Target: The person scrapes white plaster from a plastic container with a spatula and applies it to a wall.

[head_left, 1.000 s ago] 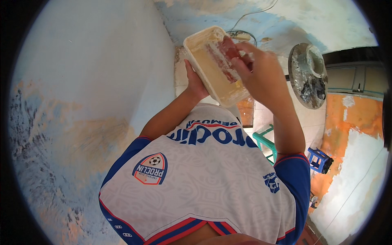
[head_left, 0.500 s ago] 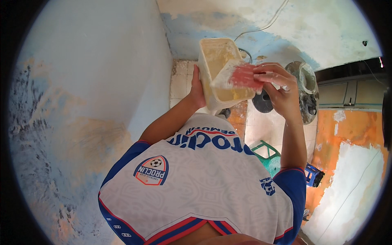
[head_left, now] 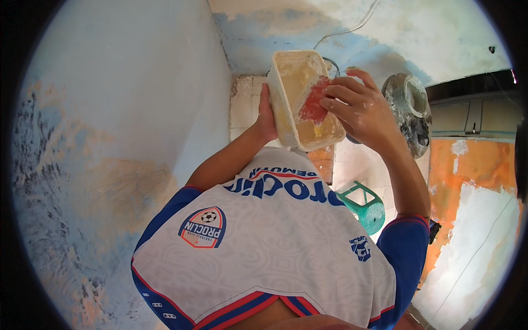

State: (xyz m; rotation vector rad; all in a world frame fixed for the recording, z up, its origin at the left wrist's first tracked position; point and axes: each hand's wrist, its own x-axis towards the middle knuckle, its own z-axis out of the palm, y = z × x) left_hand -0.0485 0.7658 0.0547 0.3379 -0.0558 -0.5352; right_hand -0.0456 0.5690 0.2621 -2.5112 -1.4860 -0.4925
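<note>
My left hand (head_left: 266, 116) grips the left side of a pale, rectangular plastic tub (head_left: 281, 113), thumb up along its outer wall and the other fingers hidden behind it. The tub tilts toward me, and yellowish-white residue coats its inside. In my right hand (head_left: 360, 110) is a red putty spreader (head_left: 314, 104) smeared with white paste, pinched between thumb and fingers. The spreader's blade dips inside the tub, its lower edge close to the inner wall; whether it touches I cannot tell. White specks of paste dot my right hand.
A wall with patchy blue and white paint (head_left: 126, 110) stands close on my left. Right of the tub is a paste-splattered bucket (head_left: 415, 96). A green plastic stool (head_left: 369, 214) stands on the tiled floor below. A thin cable (head_left: 352, 31) runs along the far wall.
My right hand has turned and lowered the spreader from above the tub's right rim down into the tub. The left hand and tub have barely moved.
</note>
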